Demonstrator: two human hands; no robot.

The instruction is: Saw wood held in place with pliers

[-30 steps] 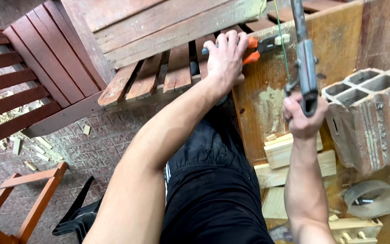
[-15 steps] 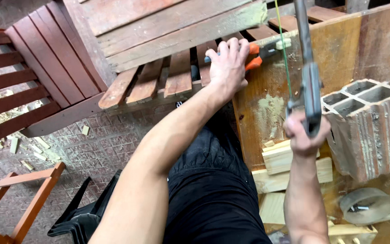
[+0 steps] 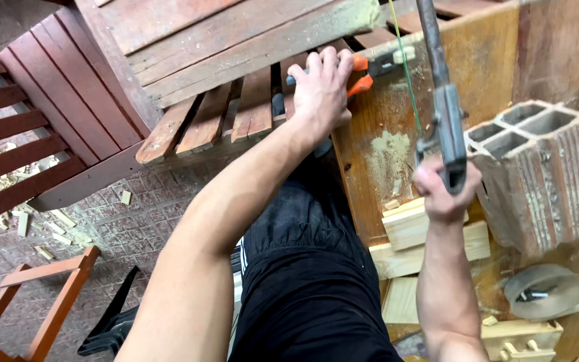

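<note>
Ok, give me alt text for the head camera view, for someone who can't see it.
Seen from above, a person's left hand presses on an orange-handled clamp at the edge of slatted red wooden boards, while the right hand grips a grey metal hand tool. A hollow clay brick and pale wood offcuts lie nearby.

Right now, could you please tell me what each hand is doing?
Left hand: pressed down on the orange-handled clamp, fingers curled over it.
Right hand: closed around the grey saw handle.
</note>
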